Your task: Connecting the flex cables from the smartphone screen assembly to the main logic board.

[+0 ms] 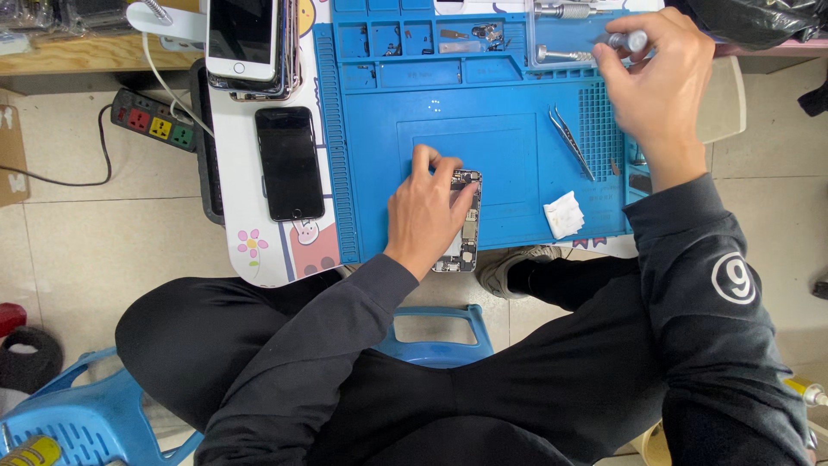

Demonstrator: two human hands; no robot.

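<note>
Blue work mat (517, 103), ridged and gridded; white bench (237, 198) with pink flower and bunny print; black phone (290, 162); white-fronted phone (241, 39); white wipe (564, 214); silver tweezers (571, 141); black sleeves; blue stool (86, 414); beige floor tiles (103, 250)

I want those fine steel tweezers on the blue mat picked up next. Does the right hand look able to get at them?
Probably yes: the steel tweezers lie bare on the blue mat, beside the right hand. But its grip is full with a small silver screwdriver.
</note>
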